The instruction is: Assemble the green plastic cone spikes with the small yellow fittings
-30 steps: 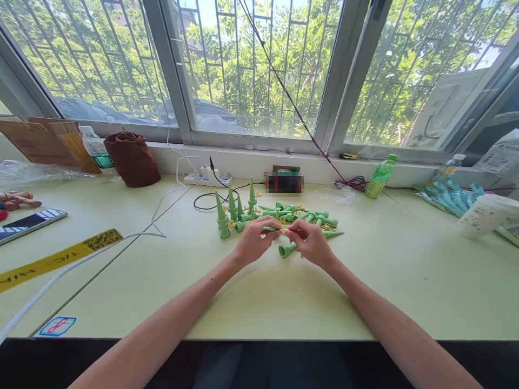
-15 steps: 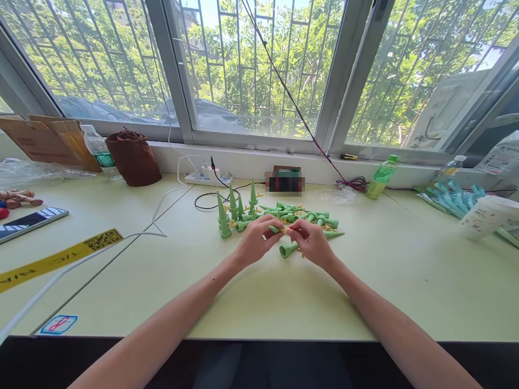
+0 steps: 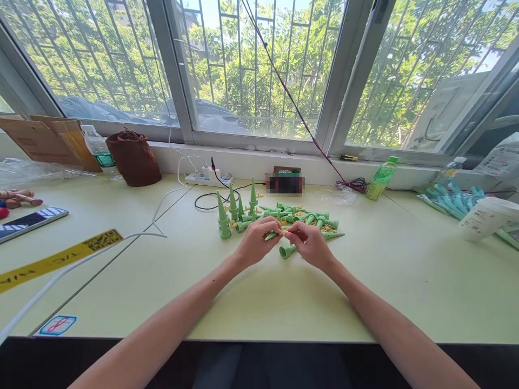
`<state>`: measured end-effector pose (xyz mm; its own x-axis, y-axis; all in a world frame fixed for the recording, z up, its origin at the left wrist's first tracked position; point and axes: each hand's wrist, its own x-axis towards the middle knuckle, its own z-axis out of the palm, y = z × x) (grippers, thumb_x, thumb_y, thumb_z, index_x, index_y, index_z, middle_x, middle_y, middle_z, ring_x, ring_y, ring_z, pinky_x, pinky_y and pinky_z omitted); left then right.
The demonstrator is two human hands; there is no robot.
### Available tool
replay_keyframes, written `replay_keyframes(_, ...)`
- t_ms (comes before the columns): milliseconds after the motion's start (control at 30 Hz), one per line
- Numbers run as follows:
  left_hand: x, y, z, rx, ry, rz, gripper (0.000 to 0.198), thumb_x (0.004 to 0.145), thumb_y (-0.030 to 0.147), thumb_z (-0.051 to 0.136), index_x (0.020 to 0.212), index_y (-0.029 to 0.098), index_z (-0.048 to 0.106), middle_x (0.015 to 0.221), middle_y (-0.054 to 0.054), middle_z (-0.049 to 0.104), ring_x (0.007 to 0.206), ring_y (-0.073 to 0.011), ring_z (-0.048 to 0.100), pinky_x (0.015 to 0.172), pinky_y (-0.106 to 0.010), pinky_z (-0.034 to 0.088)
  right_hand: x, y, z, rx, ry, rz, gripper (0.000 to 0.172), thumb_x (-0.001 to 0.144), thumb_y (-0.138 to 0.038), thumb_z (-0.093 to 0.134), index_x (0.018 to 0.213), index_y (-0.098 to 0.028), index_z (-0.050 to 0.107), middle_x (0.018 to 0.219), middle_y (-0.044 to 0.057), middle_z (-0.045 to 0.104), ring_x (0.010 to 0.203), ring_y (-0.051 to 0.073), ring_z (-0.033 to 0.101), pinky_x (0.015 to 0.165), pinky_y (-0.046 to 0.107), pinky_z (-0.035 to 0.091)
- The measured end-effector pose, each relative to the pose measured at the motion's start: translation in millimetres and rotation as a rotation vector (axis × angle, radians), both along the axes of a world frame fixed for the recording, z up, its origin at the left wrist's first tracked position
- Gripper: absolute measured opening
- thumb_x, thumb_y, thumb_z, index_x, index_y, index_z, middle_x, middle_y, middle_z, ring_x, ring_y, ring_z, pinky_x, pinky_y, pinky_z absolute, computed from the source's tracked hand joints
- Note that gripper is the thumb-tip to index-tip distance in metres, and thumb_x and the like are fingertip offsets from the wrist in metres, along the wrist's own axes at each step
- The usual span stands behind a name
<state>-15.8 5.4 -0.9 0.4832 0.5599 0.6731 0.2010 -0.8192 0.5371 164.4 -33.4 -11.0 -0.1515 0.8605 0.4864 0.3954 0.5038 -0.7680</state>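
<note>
My left hand (image 3: 257, 239) is closed on a green plastic watering spike (image 3: 271, 236), mostly covered by the fingers. Against its right end, the fingertips of my right hand (image 3: 311, 243) pinch a small yellow valve (image 3: 284, 232). Both hands almost meet over the table. Just below my right hand lies a green socket piece (image 3: 286, 251), its round opening towards me. Several green spikes with yellow valves, one of them this standing spike (image 3: 223, 220), are upright beyond my left hand. Behind both hands spreads a loose pile of green parts (image 3: 320, 218) and yellow valves.
A power strip (image 3: 208, 178) with cables and a dark boxy device (image 3: 285, 183), partly blurred, are at the back. Bottles, among them a green bottle (image 3: 382, 178), and a white cup (image 3: 486, 217) stand right. A brown pouch (image 3: 133, 158) and a phone (image 3: 32, 224) are left.
The spike in my left hand has tilted, its left end now lower. The fingertips of both hands have shifted slightly around the yellow valve. The other parts lie as before.
</note>
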Motion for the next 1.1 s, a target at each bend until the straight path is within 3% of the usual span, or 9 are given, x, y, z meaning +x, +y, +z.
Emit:
replay_keyframes(300,-0.3,-0.9,1.2,-0.054,0.002,-0.016,0.02,0.084,0.023,0.061,0.066,0.017,0.054,0.078,-0.003,0.06,0.063,-0.01,0.049,0.051,-0.022,0.038,-0.5,-0.9,-0.2,0.036,-0.053,-0.03,0.031,0.09,-0.044,0.053,0.072,-0.019,0.053,0.056,-0.003,0.045,0.051,0.011,0.033,0.048,0.025,0.027)
replay_keyframes(700,-2.9,-0.5,1.9,-0.135,-0.022,-0.058,0.023,0.083,0.028,0.064,0.066,0.017,0.054,0.079,-0.003,0.06,0.067,-0.0117,0.055,0.054,-0.022,0.044,-1.1,-2.2,0.8,0.035,-0.06,-0.019,0.029,0.09,-0.041,0.054,0.071,-0.019,0.052,0.057,-0.004,0.043,0.051,0.01,0.033,0.048,0.024,0.027)
replay_keyframes(1100,-2.7,-0.9,2.7,-0.157,-0.031,-0.07,0.022,0.081,0.026,0.066,0.065,0.016,0.055,0.078,-0.003,0.059,0.065,-0.0108,0.054,0.052,-0.021,0.042,-1.5,-1.6,1.3,0.043,-0.063,-0.02,0.026,0.089,-0.037,0.055,0.071,-0.018,0.052,0.056,-0.004,0.042,0.051,0.009,0.032,0.048,0.023,0.026)
